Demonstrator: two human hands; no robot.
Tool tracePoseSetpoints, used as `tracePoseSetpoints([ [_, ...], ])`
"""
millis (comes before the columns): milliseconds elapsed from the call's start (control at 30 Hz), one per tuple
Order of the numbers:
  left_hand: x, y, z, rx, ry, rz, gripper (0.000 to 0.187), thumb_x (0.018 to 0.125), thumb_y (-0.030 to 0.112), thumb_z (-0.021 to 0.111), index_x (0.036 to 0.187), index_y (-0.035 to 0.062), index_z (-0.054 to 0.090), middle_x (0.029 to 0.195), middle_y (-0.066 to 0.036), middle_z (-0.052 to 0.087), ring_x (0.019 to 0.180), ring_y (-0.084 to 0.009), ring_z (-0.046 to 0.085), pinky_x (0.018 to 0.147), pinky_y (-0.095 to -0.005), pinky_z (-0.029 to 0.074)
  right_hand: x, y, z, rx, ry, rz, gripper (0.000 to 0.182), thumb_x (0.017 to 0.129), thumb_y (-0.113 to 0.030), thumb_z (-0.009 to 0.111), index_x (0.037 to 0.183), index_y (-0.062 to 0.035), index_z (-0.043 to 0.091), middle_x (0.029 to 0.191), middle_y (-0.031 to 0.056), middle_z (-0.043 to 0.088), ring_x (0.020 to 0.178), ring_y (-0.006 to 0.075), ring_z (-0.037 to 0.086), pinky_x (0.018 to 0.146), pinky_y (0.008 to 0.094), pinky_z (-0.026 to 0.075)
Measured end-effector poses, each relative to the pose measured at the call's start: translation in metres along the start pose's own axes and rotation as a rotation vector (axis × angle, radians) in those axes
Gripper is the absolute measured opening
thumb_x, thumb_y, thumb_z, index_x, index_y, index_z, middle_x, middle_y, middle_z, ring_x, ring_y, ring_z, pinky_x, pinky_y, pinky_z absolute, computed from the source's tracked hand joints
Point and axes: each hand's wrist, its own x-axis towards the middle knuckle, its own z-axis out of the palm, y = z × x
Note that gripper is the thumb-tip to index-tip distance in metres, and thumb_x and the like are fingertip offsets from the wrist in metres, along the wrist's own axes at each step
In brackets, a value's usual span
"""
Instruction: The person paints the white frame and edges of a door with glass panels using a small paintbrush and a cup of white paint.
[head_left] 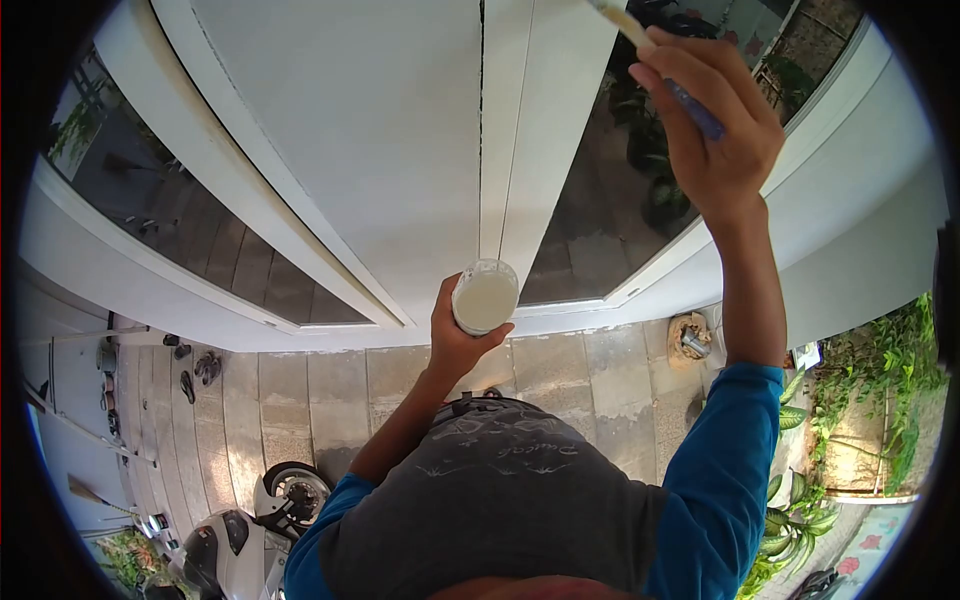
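Note:
My left hand [460,338] is wrapped round a cup of white paint [487,300], held in front of my chest with its open top facing up. Raised at the upper right, my right hand [725,120] grips a paintbrush [630,25] with a pale upper part and a blue handle end [697,110]. The brush points up and left, and its tip runs out of the top of the view. Beside it stands a white door frame [555,120], with a white door panel [350,120] to the left.
Dark glass panes [600,200] flank the white panel. On the tiled floor [330,400] are a bag with cans [690,340] at right and sandals [207,367] at left. A parked motorbike [230,550] stands lower left; green plants [870,390] grow at right.

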Motion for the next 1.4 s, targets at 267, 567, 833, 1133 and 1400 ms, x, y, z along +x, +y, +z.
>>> tracePoseSetpoints([
  [267, -0.001, 0.000, 0.002, 0.003, 0.006, 0.017, 0.080, 0.068, 0.011, 0.092, 0.136, 0.0023, 0.050, 0.121, -0.010, 0.066, 0.113, -0.0196, 0.065, 0.099, -0.0363, 0.052, -0.107, -0.040, 0.036, -0.109, -0.289, -0.115, 0.028, 0.073, -0.011, 0.077, 0.101, -0.0113, 0.071, 0.101, 0.0082, 0.071, 0.068, 0.0187, 0.064, 0.056, 0.0322, 0.052],
  [567, 0.000, 0.002, -0.002, 0.036, -0.005, 0.037, 0.081, 0.068, 0.015, 0.093, 0.136, 0.0036, 0.050, 0.121, -0.010, 0.065, 0.113, -0.0211, 0.064, 0.099, -0.0370, 0.051, -0.068, -0.026, 0.030, 0.154, -0.276, 0.315, 0.015, 0.086, -0.013, 0.080, 0.099, -0.0090, 0.074, 0.092, 0.0068, 0.072, 0.069, 0.0248, 0.069, 0.058, 0.0357, 0.055],
  [833, 0.005, 0.003, 0.001, -0.007, -0.011, 0.024, 0.083, 0.068, 0.018, 0.095, 0.136, 0.0043, 0.049, 0.121, -0.011, 0.064, 0.114, -0.0218, 0.063, 0.099, -0.0374, 0.051, -0.056, -0.027, 0.035, -0.145, -0.056, -0.136, 0.022, 0.077, -0.010, 0.079, 0.099, -0.0120, 0.074, 0.101, 0.0080, 0.072, 0.069, 0.0162, 0.067, 0.054, 0.0317, 0.050],
  [1133, 0.005, 0.001, -0.007, 0.016, 0.024, 0.037, 0.083, 0.067, 0.017, 0.095, 0.135, 0.0039, 0.050, 0.121, -0.011, 0.064, 0.113, -0.0225, 0.064, 0.099, -0.0380, 0.051, -0.111, -0.052, 0.053, 0.154, -0.518, 0.334, 0.013, 0.087, -0.017, 0.078, 0.098, -0.0104, 0.075, 0.089, 0.0039, 0.070, 0.072, 0.0232, 0.069, 0.059, 0.0360, 0.052],
  [1400, 0.010, 0.010, -0.006, 0.024, 0.029, 0.060, 0.082, 0.067, 0.018, 0.095, 0.135, 0.0033, 0.051, 0.120, -0.012, 0.065, 0.112, -0.0232, 0.065, 0.098, -0.0379, 0.051, 0.020, 0.006, -0.002, -0.043, 0.146, -0.152, 0.024, 0.079, -0.002, 0.082, 0.102, -0.0075, 0.078, 0.098, 0.0088, 0.074, 0.081, 0.0235, 0.072, 0.067, 0.0316, 0.058],
])
